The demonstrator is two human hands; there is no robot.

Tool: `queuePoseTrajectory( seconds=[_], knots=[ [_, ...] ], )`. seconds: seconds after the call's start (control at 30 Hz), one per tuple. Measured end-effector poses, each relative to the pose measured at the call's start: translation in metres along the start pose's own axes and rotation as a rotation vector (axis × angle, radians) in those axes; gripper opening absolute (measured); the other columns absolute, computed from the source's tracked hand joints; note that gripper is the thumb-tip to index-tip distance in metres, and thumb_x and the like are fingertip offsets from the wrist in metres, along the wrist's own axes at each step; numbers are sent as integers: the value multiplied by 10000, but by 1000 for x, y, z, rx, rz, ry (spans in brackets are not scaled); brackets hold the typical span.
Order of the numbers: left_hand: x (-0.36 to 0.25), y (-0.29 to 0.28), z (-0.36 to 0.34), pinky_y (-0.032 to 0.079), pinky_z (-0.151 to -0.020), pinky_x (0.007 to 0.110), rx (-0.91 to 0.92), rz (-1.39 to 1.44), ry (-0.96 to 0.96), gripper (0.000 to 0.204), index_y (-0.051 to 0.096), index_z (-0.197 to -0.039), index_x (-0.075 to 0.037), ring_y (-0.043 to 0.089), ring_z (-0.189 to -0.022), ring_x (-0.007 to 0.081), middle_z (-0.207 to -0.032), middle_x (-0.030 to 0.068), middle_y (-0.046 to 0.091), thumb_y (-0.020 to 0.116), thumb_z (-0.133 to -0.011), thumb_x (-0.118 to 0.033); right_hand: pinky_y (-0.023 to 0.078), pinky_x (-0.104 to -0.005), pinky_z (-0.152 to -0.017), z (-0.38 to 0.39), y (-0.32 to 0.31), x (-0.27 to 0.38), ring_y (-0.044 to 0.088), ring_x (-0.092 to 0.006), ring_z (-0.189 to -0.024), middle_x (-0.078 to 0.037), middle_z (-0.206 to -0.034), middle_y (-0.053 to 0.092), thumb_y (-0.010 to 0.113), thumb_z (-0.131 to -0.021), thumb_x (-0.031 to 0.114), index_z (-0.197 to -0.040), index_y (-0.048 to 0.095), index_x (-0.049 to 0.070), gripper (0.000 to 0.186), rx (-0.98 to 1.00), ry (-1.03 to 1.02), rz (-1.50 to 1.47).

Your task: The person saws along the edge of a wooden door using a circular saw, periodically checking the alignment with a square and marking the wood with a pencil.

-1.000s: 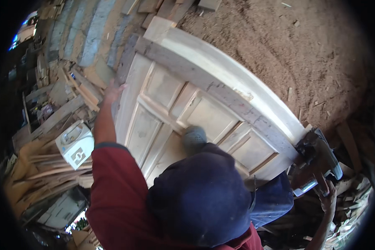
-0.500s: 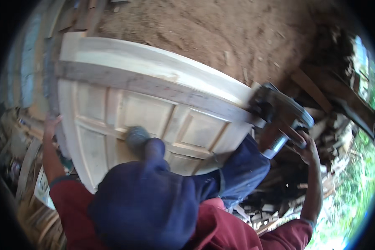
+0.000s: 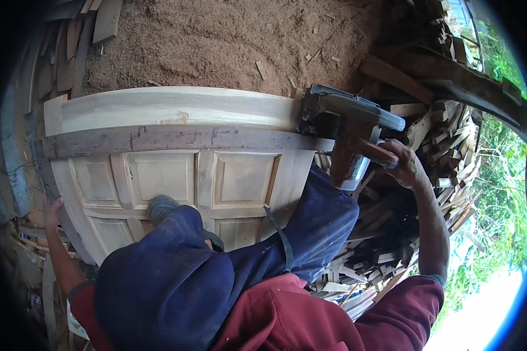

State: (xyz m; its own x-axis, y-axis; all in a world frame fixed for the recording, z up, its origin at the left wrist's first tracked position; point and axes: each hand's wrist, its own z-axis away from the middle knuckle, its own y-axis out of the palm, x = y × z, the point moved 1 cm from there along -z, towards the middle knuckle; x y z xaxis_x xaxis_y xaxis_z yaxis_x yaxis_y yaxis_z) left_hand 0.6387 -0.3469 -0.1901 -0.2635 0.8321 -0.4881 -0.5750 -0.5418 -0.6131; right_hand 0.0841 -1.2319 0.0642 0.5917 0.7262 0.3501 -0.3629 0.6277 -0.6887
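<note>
My right hand (image 3: 405,164) is closed around the rear handle of a circular saw (image 3: 353,133) with a reddish-brown motor body. The saw's dark front meets the right end of a pale wooden strip (image 3: 175,108) along the far side of a panelled wooden door (image 3: 234,178). A darker, stained plank (image 3: 175,139) lies beside that strip. At the door's left side, my left hand (image 3: 52,212) rests against a board edge, fingers apart and partly hidden. My blue-trousered leg and grey shoe (image 3: 161,209) are over the door panels; the saw blade is hidden.
Sawdust-covered ground (image 3: 216,50) stretches beyond the door. Wood offcuts (image 3: 445,152) are heaped at the right, under a thick dark beam (image 3: 451,76). Loose boards (image 3: 70,52) lie at the far left, and bright greenery (image 3: 498,175) shows at the right rim.
The view has shifted and steadied, so the door now appears more level. My right hand still grips the saw at the strip's right end; my left hand stays at the door's left side.
</note>
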Motion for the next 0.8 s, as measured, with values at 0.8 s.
queuePoseTrajectory(
  seconds=[0.8],
  knots=[
    [13, 18, -6, 268, -1205, 375, -7, -62, 23, 1090, 190, -1598, -26, 334, -1472, 321, -1588, 204, 347, 777, -684, -120, 505, -411, -827, 1, -5, 14, 664, -356, -931, -158, -979, 657, 679, -695, 17, -1088, 643, 33, 395, -59, 19, 17]
  ],
)
